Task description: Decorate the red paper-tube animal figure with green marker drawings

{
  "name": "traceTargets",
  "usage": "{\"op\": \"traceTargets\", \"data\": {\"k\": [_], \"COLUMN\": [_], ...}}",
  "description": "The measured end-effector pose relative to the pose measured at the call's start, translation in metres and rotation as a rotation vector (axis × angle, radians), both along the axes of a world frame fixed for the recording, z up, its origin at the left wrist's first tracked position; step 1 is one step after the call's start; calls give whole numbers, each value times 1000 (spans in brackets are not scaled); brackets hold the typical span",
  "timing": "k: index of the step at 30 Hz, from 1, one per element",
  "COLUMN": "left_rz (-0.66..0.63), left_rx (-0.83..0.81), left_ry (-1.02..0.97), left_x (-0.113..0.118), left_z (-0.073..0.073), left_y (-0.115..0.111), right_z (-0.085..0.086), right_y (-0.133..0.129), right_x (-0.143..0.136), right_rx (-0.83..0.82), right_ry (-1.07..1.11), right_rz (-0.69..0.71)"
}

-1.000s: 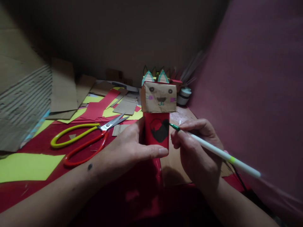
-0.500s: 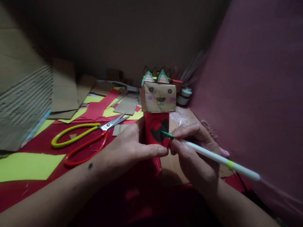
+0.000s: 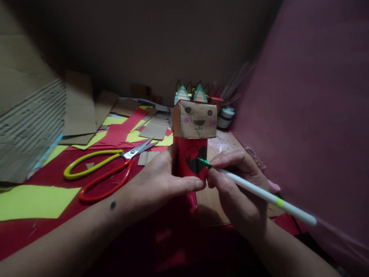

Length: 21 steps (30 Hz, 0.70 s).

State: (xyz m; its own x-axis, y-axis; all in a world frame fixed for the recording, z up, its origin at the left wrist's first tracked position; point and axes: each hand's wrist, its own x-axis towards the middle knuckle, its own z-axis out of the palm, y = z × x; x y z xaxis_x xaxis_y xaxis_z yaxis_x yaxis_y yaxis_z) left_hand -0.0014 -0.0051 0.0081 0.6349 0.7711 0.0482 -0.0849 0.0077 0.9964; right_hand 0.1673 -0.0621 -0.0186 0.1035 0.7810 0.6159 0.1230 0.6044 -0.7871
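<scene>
A cardboard animal figure [image 3: 198, 132] stands upright in my left hand [image 3: 170, 179], which is closed around its red body with the thumb across the lower front. Its box-shaped head has drawn eyes, a nose, pink cheeks and two ears edged in teal. On the red front is a heart [image 3: 196, 158], mostly filled in dark, with a red patch at its upper left. My right hand [image 3: 240, 181] grips a white marker pen [image 3: 253, 187] with a green tip end and a yellow-green band. The pen's tip meets the heart near its middle.
Scissors [image 3: 131, 154] with one yellow and one red handle lie open at left. Red paper [image 3: 121, 130], yellow paper [image 3: 34, 202] and cardboard pieces [image 3: 79, 104] spread behind and left. A small white jar [image 3: 226, 117] stands behind at right, near a pink wall [image 3: 302, 96].
The figure has turned slightly, showing more of its head's left side, and sits a little further right. The pen tip is slightly higher on the heart. Both hands keep their grips.
</scene>
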Motion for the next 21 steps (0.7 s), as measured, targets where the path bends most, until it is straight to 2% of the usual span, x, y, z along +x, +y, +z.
{"op": "traceTargets", "data": {"k": [7, 21], "left_rz": [-12, -10], "left_rx": [-8, 16], "left_ry": [-59, -48], "left_x": [1, 3], "left_z": [-4, -3], "left_y": [2, 2], "right_z": [6, 4], "right_y": [-1, 0], "right_x": [-4, -1], "right_rx": [-4, -30], "right_ry": [-9, -48], "right_rz": [24, 12]}}
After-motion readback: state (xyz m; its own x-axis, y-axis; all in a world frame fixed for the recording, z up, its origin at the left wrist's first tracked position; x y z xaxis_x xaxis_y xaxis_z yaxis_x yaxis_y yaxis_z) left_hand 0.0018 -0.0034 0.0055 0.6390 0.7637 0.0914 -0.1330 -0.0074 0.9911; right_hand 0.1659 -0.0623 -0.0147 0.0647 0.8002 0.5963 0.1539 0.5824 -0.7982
